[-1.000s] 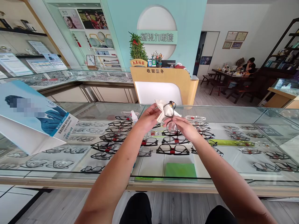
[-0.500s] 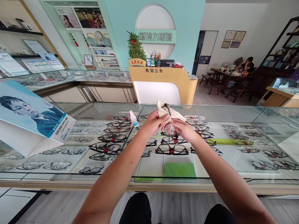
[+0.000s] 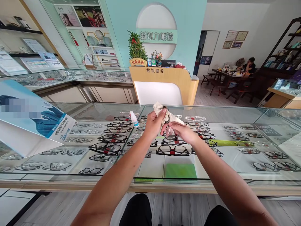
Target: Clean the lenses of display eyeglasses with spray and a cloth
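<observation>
An optician's shop: eyeglasses [image 3: 172, 151] line the glass counter [image 3: 98, 186].

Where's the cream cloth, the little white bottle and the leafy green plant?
Cream cloth [image 3: 158, 107]: head view, on its upper folds.
Little white bottle [image 3: 134, 119]: head view, on its body.
Leafy green plant [image 3: 137, 47]: head view, on its leaves.

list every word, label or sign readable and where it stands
"新视力眼镜": wall sign
"收银服务": wooden counter
"大展鸿图": planter
Too small or blurred to read: standing card, bottle label, wall frames, code signs, papers at left, shelf poster.
</observation>
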A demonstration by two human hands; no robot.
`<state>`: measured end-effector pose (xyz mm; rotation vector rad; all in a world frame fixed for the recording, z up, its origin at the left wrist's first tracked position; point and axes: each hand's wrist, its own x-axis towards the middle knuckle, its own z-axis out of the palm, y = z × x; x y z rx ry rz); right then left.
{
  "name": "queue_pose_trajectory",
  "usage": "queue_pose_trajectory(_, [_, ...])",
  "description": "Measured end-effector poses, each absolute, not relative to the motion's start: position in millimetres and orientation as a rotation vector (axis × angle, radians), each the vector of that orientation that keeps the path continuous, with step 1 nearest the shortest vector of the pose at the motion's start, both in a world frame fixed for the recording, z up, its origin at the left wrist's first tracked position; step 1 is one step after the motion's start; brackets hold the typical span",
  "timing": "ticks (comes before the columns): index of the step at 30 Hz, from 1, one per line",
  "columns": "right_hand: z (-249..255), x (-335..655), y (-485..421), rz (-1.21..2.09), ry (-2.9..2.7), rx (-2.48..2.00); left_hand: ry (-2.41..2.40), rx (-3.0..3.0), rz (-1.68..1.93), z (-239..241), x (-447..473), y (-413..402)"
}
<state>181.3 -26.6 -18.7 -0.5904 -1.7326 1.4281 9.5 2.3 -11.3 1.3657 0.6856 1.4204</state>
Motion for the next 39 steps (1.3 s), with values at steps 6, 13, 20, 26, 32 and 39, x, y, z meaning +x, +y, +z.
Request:
queue_pose_trajectory(6, [-13,186,-26,1.374,-1.680,-0.630,0.642,1.303,1.440,-13,-1,25])
queue_pose_trajectory(13, [-11,190,-23,1.358,-1.618,-0.643,0.514,1.407,1.137,-7,-20,31])
queue_pose_trajectory(20, [-15,189,-24,1.442,-1.607,-0.629,0.495,1.623,1.003,1,-17,18])
queue_pose_trajectory(26, [-15,187,-27,1.461,-1.668,-0.598,0.801,1.672,1.366,-4,-8,17])
queue_pose_trajectory(32, [-14,189,-28,1.401,-1.700,-0.650,0.859,1.673,1.396,-9,-11,21])
queue_pose_trajectory(39, [-16,194,-22,1.398,-1.589,-0.682,0.646,1.608,1.131,-9,-23,31])
